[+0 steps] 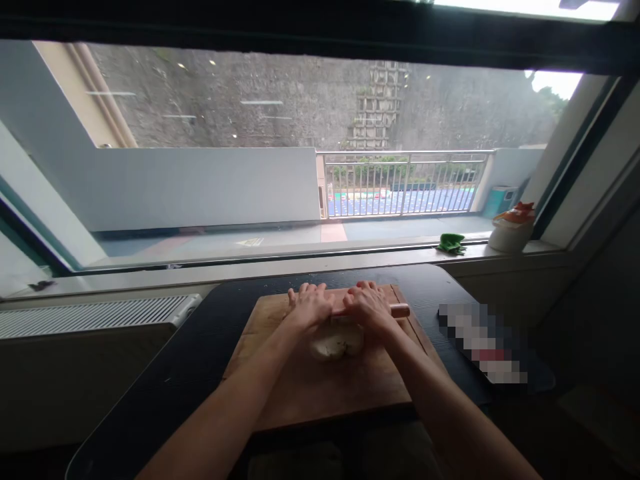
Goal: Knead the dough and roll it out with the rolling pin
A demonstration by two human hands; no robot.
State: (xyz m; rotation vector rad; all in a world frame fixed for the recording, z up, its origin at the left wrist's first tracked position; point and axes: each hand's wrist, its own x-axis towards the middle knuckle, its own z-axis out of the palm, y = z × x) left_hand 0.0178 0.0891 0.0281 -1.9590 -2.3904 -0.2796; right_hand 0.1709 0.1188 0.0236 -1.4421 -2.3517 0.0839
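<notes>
A wooden rolling pin (400, 311) lies crosswise near the far side of a wooden board (335, 393). Over its left part rests my left hand (311, 303), with its fingers curved forward across the pin. My right hand (369, 301) presses on the pin farther right, and the handle sticks out beyond it. Beneath and just in front of the pin is a pale, rounded piece of dough (335, 341) with a creased near edge. The pin's left end is hidden by my left hand.
The board sits on a black table (170, 373) under a large window. A blurred-out object (485, 347) lies on the table's right side. On the sill are a green crumpled item (451, 244) and a white container with an orange top (511, 230). A radiator (100, 317) stands left.
</notes>
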